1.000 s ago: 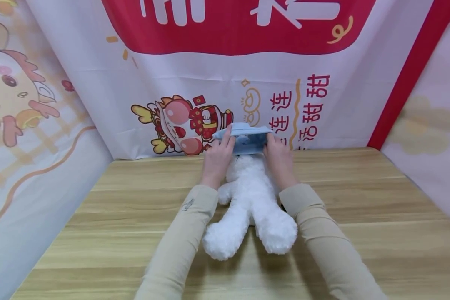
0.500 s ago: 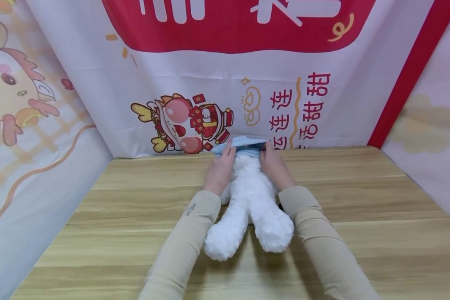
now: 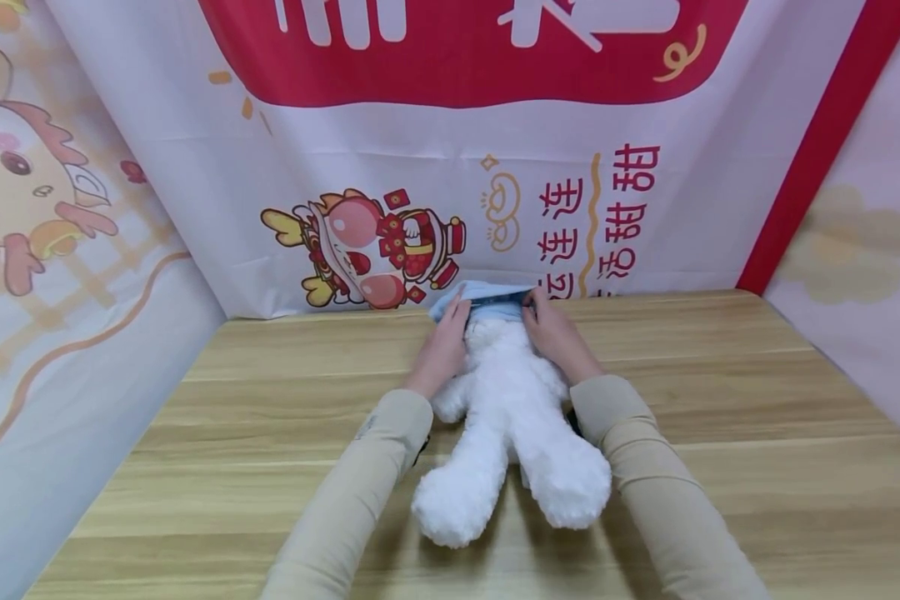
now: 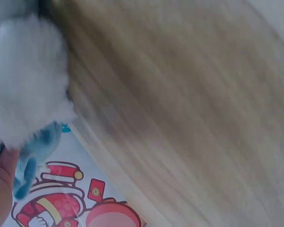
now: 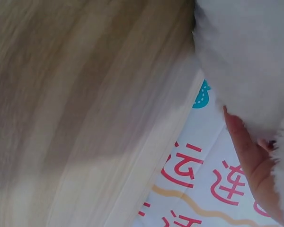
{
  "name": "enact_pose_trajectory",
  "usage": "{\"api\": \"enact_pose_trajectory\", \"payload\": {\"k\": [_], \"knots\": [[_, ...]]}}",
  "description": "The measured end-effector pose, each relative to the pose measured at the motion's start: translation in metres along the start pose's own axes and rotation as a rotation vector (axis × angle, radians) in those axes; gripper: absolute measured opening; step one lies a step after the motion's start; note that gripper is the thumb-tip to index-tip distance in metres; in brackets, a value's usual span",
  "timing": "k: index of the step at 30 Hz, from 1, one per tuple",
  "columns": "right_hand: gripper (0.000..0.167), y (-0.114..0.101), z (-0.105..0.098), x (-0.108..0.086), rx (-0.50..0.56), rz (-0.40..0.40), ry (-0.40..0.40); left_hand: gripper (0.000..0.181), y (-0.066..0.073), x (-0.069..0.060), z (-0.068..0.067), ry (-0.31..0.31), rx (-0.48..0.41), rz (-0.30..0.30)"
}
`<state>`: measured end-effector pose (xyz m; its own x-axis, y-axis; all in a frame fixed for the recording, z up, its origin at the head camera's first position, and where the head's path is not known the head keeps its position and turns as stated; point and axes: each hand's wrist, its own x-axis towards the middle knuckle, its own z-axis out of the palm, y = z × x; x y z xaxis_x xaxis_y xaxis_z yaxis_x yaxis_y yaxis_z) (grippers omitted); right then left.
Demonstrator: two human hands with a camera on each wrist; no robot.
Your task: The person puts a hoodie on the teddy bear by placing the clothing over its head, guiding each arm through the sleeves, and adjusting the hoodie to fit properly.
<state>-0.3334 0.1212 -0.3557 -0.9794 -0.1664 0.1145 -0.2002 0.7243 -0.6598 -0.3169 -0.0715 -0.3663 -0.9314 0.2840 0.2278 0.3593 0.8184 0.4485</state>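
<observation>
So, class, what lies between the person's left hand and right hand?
Between the left hand and right hand lie the light-blue cloth and the upper part of the white plush toy; the head view shows this.

Both wrist views cut off the white plush toy [image 4: 26, 78].

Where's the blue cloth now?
In the head view, the blue cloth is central, near the far edge of the table, between the left hand and right hand, at the far end of the white plush toy.
</observation>
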Motion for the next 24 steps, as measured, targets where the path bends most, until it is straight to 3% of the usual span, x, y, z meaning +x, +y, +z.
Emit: {"api": "enact_pose_trajectory", "payload": {"k": [5,10,14,19,21,24], "knots": [[0.029,0.004,-0.004,-0.003,0.016,-0.035,-0.004,0.056,-0.007,0.002,-0.004,-0.003,0.01,0.023],[0.025,0.006,-0.006,-0.003,-0.011,-0.051,0.06,0.059,-0.008,0.002,-0.007,-0.014,-0.001,0.019],[0.022,0.007,-0.007,-0.001,-0.043,-0.05,0.097,0.058,-0.009,-0.001,-0.008,-0.001,0.075,0.046],[0.02,0.009,-0.009,0.0,-0.06,-0.106,0.115,0.045,-0.011,-0.002,-0.008,0.064,0.169,0.104],[0.02,0.011,-0.01,-0.001,-0.046,-0.144,0.112,0.042,-0.014,0.0,-0.007,0.081,0.138,0.127],[0.021,0.014,-0.012,-0.002,0.002,-0.193,0.088,0.044,-0.02,0.001,-0.007,0.067,0.019,0.133]]}}
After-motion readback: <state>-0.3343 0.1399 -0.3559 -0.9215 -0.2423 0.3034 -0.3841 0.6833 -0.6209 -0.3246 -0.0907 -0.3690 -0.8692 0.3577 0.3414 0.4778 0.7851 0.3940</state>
